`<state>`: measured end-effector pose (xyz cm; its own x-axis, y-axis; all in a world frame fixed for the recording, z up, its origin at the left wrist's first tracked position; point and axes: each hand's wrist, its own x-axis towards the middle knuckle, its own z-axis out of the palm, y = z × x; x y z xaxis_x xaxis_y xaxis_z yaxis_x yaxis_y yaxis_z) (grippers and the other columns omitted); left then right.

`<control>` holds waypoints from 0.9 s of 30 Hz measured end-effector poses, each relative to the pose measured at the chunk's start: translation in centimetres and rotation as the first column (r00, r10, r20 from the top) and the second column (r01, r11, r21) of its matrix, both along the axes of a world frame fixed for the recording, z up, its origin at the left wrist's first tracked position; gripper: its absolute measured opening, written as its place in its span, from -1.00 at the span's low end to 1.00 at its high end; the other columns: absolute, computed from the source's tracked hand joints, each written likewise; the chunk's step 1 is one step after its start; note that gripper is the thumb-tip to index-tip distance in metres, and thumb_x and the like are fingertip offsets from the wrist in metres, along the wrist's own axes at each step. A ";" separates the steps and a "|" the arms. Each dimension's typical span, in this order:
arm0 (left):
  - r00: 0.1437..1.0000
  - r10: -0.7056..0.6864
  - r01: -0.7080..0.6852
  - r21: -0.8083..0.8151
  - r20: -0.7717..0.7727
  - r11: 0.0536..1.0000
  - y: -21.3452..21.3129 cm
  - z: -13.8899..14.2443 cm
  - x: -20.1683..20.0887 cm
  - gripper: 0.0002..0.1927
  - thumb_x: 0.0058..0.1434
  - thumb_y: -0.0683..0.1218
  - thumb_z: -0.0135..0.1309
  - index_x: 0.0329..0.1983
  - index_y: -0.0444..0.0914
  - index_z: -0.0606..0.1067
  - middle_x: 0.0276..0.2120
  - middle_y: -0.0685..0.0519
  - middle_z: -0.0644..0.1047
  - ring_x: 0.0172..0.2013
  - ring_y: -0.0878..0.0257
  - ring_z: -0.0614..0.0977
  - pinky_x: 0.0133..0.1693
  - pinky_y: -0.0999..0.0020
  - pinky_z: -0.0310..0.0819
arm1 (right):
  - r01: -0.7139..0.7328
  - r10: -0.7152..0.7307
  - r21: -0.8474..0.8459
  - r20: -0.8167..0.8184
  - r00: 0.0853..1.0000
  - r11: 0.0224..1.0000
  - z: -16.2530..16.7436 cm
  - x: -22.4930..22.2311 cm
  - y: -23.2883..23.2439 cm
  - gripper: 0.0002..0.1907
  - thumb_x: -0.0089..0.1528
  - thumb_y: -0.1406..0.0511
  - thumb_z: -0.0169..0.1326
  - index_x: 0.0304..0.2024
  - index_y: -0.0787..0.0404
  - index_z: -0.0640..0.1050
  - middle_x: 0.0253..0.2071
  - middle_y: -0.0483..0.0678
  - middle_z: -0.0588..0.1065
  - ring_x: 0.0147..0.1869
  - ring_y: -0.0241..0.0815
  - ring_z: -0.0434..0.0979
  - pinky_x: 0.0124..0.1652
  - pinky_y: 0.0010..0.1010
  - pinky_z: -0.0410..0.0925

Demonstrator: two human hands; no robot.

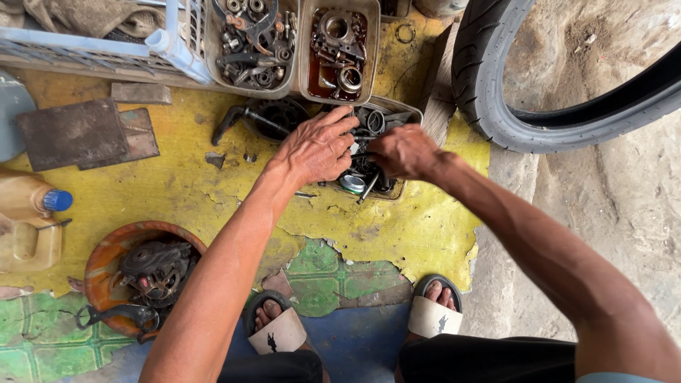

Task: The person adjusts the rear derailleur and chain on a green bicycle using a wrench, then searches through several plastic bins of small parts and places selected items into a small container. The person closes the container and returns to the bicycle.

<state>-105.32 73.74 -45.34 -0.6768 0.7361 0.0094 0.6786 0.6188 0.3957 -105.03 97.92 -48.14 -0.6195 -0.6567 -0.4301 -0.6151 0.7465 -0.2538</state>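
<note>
My left hand (317,147) rests palm down over a shallow tray of oily engine parts (406,113) on the yellow floor covering, fingers spread and touching the parts. My right hand (402,152) is curled just to its right over the same tray, fingers closed around small dark parts; a thin metal rod (368,188) sticks out below it. What exactly the right hand grips is hidden by the fingers. A black toothed sprocket with a lever arm (273,117) lies just left of the tray.
Two tubs of metal parts (257,42) (339,50) stand at the back. A black tyre (496,85) leans at right. An orange basin with an engine piece (149,273) sits lower left, an oil jug (28,220) at far left. My sandalled feet (277,326) (434,308) are below.
</note>
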 end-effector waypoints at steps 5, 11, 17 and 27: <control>1.000 0.007 -0.007 -0.019 0.004 1.000 0.0 0.4 0.1 -0.68 0.21 -0.04 0.01 -0.24 -0.35 0.66 0.27 -0.08 0.46 0.40 0.06 0.27 0.26 0.10 0.34 | 0.066 -0.029 0.283 -0.132 0.991 0.957 0.0 0.8 -1.7 -0.80 0.31 0.28 -0.14 -0.43 -0.02 0.39 -0.62 -0.23 0.11 -0.58 -0.36 0.05 -0.62 -0.49 0.12; 1.000 -0.002 0.002 -0.022 0.002 1.000 0.1 0.6 0.0 -0.68 0.21 -0.04 0.02 -0.23 -0.36 0.66 0.26 -0.08 0.46 0.39 0.05 0.28 0.26 0.10 0.34 | -0.121 0.187 0.445 -0.107 0.976 0.887 2.6 -0.3 1.7 -0.73 0.36 0.38 -0.26 -0.44 0.01 0.34 -0.63 -0.21 0.08 -0.64 -0.37 -0.01 -0.69 -0.49 0.07; 1.000 0.001 0.000 -0.042 0.016 0.999 0.1 -0.2 0.0 -0.68 0.21 -0.04 0.01 -0.22 -0.35 0.66 0.26 -0.07 0.45 0.40 0.05 0.28 0.26 0.09 0.35 | 0.027 -0.017 0.162 -0.057 0.998 0.986 2.6 -0.1 0.7 -0.65 0.47 0.11 -0.25 -0.36 0.07 0.38 -0.63 -0.09 0.23 -0.67 -0.28 0.04 -0.70 -0.39 0.09; 0.956 -0.155 0.142 -0.069 -0.251 0.987 -0.8 -0.9 0.9 -0.27 0.31 0.28 -0.10 0.40 -0.24 0.28 0.45 -0.16 0.21 0.41 -0.10 0.21 0.32 -0.08 0.19 | -0.034 -0.037 -0.343 -0.198 0.980 0.939 0.2 3.4 2.7 -0.62 0.47 0.04 -0.08 -0.32 0.08 0.54 -0.46 -0.10 0.46 -0.55 -0.26 0.32 -0.51 -0.43 0.34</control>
<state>-104.44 72.91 -46.24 -0.5398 0.8320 0.1283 0.8385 0.5179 0.1696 -101.60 100.66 -47.97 -0.6699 -0.7409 -0.0472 -0.6781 0.6365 -0.3675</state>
